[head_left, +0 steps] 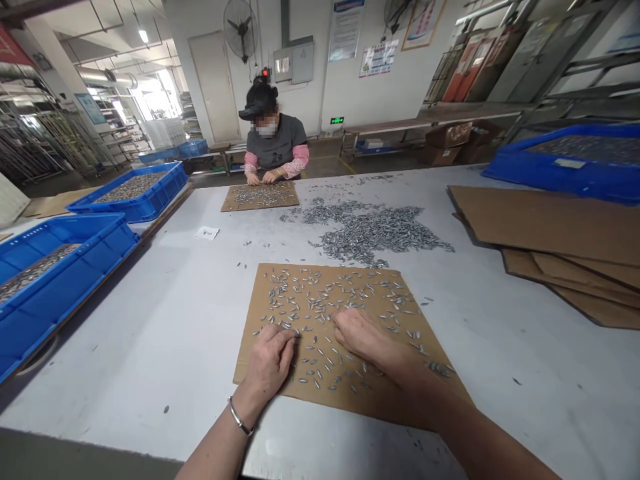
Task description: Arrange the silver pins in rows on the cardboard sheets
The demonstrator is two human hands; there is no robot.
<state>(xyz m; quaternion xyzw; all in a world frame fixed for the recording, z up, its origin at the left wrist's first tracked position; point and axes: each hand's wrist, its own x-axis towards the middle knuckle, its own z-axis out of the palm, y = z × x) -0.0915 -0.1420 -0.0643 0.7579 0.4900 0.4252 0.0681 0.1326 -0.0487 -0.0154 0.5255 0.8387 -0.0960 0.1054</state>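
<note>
A sheet of brown cardboard [320, 393] lies on the white table before me, strewn with many small, spindle-shaped grey metal pieces [327, 363]. Over its left part my left hand [270, 357] is closed, thumb and fingers pinched together. One metal piece shows right at those fingertips; whether it is held or just lies there I cannot tell. My right hand [363, 333] rests near the sheet's middle, its fingers bent down and pressed together among the pieces. What its fingertips grip, if anything, is hidden. Behind the sheet spreads a large heap of the same metal pieces [380, 230].
Across the table [150, 333] a co-worker [275, 143] bends over another cardboard sheet [230, 200] with pieces. Blue crates [113, 230] stand at the left; another blue crate [565, 177] is at the right, behind stacked cardboard [540, 220]. A white paper slip [207, 233] lies left of the heap.
</note>
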